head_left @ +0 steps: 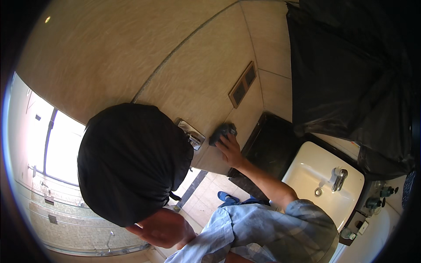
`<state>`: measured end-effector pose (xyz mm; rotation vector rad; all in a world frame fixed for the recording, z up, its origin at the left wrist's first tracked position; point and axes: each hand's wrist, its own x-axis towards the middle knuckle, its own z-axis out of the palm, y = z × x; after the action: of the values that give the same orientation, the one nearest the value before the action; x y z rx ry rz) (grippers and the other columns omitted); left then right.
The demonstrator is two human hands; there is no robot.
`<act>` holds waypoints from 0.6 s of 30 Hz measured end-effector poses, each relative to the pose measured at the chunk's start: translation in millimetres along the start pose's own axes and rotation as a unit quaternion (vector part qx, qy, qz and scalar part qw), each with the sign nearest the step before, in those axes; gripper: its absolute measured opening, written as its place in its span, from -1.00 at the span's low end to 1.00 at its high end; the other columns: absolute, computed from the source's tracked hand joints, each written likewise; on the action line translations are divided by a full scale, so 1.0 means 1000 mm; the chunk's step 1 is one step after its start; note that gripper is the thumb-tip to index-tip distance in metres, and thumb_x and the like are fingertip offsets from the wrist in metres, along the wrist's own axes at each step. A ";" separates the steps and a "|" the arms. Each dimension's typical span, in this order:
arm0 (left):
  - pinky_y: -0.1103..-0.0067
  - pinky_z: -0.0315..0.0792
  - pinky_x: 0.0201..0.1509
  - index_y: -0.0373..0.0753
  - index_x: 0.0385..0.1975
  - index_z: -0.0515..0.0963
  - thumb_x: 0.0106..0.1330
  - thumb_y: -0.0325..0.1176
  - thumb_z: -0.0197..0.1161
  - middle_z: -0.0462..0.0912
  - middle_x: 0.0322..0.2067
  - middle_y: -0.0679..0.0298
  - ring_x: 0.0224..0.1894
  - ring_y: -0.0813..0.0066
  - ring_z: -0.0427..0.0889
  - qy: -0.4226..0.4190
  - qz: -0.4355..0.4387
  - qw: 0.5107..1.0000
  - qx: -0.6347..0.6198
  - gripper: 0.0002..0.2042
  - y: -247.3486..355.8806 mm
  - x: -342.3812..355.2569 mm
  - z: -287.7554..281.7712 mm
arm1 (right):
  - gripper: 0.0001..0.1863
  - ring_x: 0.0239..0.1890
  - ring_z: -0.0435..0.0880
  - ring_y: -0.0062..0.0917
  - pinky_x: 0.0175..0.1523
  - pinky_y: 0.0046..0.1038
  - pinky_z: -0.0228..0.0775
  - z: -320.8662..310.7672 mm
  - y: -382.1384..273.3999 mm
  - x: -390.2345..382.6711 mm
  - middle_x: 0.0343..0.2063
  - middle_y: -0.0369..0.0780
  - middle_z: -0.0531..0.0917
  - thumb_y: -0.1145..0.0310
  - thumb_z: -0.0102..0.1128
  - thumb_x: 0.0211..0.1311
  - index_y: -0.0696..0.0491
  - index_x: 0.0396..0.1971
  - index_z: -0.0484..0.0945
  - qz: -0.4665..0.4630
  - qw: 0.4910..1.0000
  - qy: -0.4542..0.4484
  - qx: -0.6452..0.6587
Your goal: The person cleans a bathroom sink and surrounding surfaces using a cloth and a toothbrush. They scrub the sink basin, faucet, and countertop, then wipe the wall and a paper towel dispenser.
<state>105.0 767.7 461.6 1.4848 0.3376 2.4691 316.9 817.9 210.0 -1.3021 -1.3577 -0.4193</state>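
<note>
Neither of my hands shows in the head view. A person in a black cap and a pale blue-grey shirt fills the lower middle, seen from close by. This person's bare arm stretches up to the beige tiled wall. The hand at its end presses a dark, bunched cloth against the wall. Just left of the cloth is a small shiny metal fixture on the wall. The cap and shirt hide most of the person's other arm.
At the right, a white washbasin with a chrome tap sits in a black counter. Black sheeting hangs above. Bottles stand beyond the basin. A framed wall panel, a blue slipper and a bright window also show.
</note>
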 end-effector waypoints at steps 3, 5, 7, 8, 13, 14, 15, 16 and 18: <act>0.32 0.43 0.18 -0.25 0.10 0.40 0.43 -0.23 -0.06 0.36 0.21 -0.09 0.17 -0.01 0.47 -0.019 0.015 1.000 0.020 -0.65 0.001 -0.001 -0.009 | -0.62 0.13 0.38 0.11 0.25 0.04 0.17 0.003 -0.015 -0.004 0.06 0.01 0.50 0.48 0.10 0.01 0.09 -0.09 0.60 0.031 0.999 0.022 0.016; 0.31 0.43 0.18 -0.26 0.08 0.41 0.42 -0.21 -0.05 0.36 0.21 -0.10 0.17 -0.01 0.47 -0.030 0.025 0.999 0.022 -0.65 0.000 -0.001 -0.011 | -0.62 0.14 0.37 0.13 0.26 0.03 0.16 0.007 -0.020 -0.003 0.06 0.04 0.50 0.52 0.09 0.02 0.11 -0.09 0.59 0.043 0.998 0.039 0.027; 0.29 0.43 0.18 -0.28 0.06 0.41 0.42 -0.19 -0.05 0.36 0.20 -0.11 0.17 -0.02 0.47 -0.044 0.033 0.998 0.021 -0.65 0.002 -0.003 -0.012 | -0.62 0.16 0.36 0.14 0.27 0.03 0.15 0.011 -0.019 -0.006 0.04 0.06 0.50 0.56 0.08 0.04 0.13 -0.08 0.59 0.057 0.996 0.052 0.035; 0.29 0.43 0.18 -0.29 0.05 0.41 0.41 -0.19 -0.05 0.36 0.20 -0.12 0.17 -0.02 0.47 -0.045 0.032 0.998 0.017 -0.64 0.000 -0.008 -0.014 | -0.64 0.16 0.36 0.14 0.27 0.02 0.15 0.005 -0.018 -0.005 0.03 0.09 0.51 0.59 0.07 0.06 0.16 -0.09 0.59 0.059 0.997 0.041 0.021; 0.26 0.42 0.17 -0.32 0.00 0.41 0.40 -0.14 -0.04 0.36 0.19 -0.15 0.16 -0.03 0.47 -0.078 0.051 0.996 0.013 -0.62 0.003 -0.009 -0.014 | -0.64 0.18 0.34 0.15 0.28 0.01 0.14 0.008 -0.027 -0.004 0.05 0.09 0.50 0.60 0.04 0.08 0.17 -0.08 0.58 0.076 0.996 0.047 0.026; 0.25 0.42 0.17 -0.33 -0.01 0.41 0.39 -0.14 -0.04 0.37 0.18 -0.16 0.16 -0.03 0.47 -0.087 0.061 0.994 0.012 -0.62 0.004 -0.009 -0.014 | -0.64 0.19 0.34 0.16 0.29 0.00 0.14 0.009 -0.029 -0.003 0.06 0.08 0.49 0.60 0.03 0.08 0.17 -0.08 0.58 0.077 0.995 0.048 0.030; 0.25 0.42 0.17 -0.34 -0.02 0.41 0.39 -0.13 -0.04 0.37 0.18 -0.16 0.16 -0.03 0.47 -0.100 0.071 0.992 0.009 -0.61 0.006 -0.009 -0.013 | -0.63 0.19 0.33 0.15 0.29 0.00 0.13 0.010 -0.031 -0.002 0.06 0.08 0.49 0.60 0.02 0.08 0.17 -0.07 0.58 0.076 0.995 0.051 0.032; 0.24 0.42 0.17 -0.35 -0.03 0.41 0.38 -0.12 -0.04 0.37 0.18 -0.17 0.16 -0.03 0.47 -0.117 0.085 0.989 0.004 -0.61 0.007 -0.010 -0.011 | -0.63 0.19 0.33 0.15 0.29 0.00 0.13 0.012 -0.031 -0.003 0.07 0.08 0.49 0.60 0.02 0.08 0.17 -0.07 0.58 0.075 0.995 0.055 0.035; 0.23 0.42 0.17 -0.36 -0.05 0.41 0.38 -0.10 -0.03 0.37 0.17 -0.18 0.16 -0.04 0.47 -0.167 0.119 0.979 -0.005 -0.60 0.013 -0.011 -0.006 | -0.65 0.22 0.32 0.14 0.29 -0.05 0.15 0.018 -0.029 -0.004 0.07 0.09 0.48 0.51 0.05 0.14 0.19 -0.03 0.54 0.057 0.996 0.058 0.037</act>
<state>103.2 751.3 454.0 1.9977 0.0861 2.3204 282.5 822.1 213.4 -1.2685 -1.1856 -0.3581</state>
